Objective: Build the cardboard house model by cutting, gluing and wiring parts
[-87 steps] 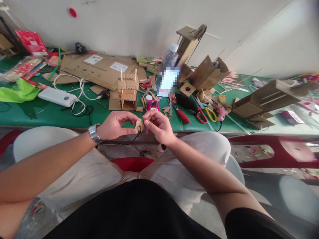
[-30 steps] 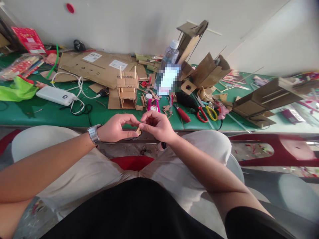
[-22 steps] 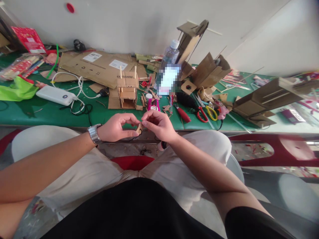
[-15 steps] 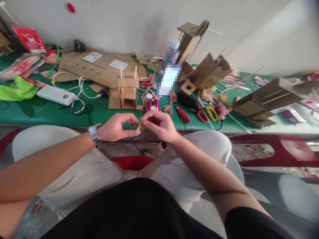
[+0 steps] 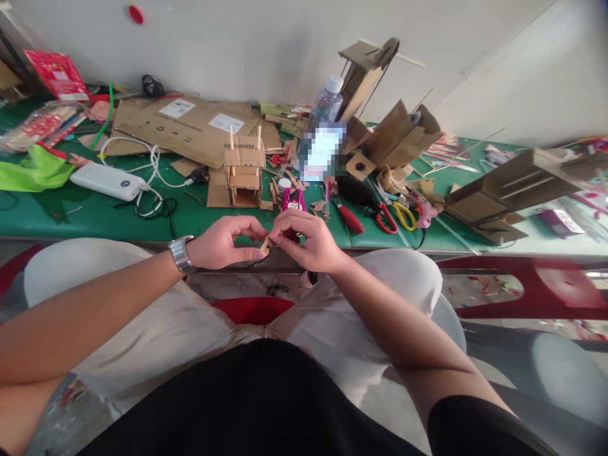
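Between thumb and fingers, my left hand (image 5: 227, 244) pinches a small piece of cardboard (image 5: 265, 246) just off the table's front edge. My right hand (image 5: 308, 240) meets it from the other side, its thumb and fingertips closed at the piece's upper end. Whether the right fingertips hold the piece itself or something tiny on it is hidden. Right beyond the hands, a pink toy-like object (image 5: 293, 199) lies on the table. Behind it to the left stands a small cardboard structure (image 5: 244, 172) with two sticks poking up from its top.
The green table (image 5: 42, 218) holds a white power bank (image 5: 108, 181) with cables, a flattened cardboard box (image 5: 156, 126), a plastic bottle (image 5: 327, 104) and a lit phone (image 5: 323, 152). To the right lie red-handled scissors (image 5: 387, 220), yellow-handled scissors (image 5: 405, 216), a pink glue gun (image 5: 425, 214) and tall cardboard structures (image 5: 513, 187).
My right hand has turned slightly, and its fingers have drawn down and closed at the cardboard piece. My left hand has barely moved.
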{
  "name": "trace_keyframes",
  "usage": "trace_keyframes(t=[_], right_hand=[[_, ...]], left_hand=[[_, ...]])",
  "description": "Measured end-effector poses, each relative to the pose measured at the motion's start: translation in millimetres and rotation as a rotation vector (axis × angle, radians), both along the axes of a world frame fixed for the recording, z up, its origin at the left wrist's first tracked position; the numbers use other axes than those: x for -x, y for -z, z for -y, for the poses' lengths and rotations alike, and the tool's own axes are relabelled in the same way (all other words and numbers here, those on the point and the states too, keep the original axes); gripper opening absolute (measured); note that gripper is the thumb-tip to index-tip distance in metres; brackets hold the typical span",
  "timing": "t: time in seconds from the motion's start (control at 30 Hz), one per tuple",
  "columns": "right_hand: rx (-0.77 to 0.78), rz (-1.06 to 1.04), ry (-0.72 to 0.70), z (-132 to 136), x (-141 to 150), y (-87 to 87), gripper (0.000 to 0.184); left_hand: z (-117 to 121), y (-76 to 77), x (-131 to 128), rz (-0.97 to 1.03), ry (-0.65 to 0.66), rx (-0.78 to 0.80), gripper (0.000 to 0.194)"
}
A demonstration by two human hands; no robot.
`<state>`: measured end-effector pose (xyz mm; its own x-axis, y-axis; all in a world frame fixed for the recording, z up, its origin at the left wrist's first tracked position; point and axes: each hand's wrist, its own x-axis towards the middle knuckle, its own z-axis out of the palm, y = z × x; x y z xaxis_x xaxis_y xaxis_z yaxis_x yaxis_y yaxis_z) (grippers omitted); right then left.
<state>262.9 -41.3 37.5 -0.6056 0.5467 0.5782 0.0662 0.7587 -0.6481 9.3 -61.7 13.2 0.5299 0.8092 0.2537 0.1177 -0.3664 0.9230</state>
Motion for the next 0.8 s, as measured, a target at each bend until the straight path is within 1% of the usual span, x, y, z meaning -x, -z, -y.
trace_keyframes(t=[0.27,0.57,0.7,0.8], right_hand=[[-0.011,-0.005,0.011,1.5,-0.3,-1.0,0.007],[-0.002,0.006,0.015,4.2,0.2,0.1,0.007],[0.028,-0.001,0.034,5.2,1.3,1.8,0.007],[0.022,-0.005,0.047,5.6,1.8,3.3,0.006]], left_hand=[[-0.2,0.4,-0.2,0.024,-0.045,0.007,0.044],[-1.7,1.8,-0.8,0.031,-0.093,-0.041,0.051],[-1.8,2.5,-0.7,0.020,-0.119,-0.067,0.051],[-2.0,2.8,-0.7,0.025,-0.124,-0.067,0.051]])
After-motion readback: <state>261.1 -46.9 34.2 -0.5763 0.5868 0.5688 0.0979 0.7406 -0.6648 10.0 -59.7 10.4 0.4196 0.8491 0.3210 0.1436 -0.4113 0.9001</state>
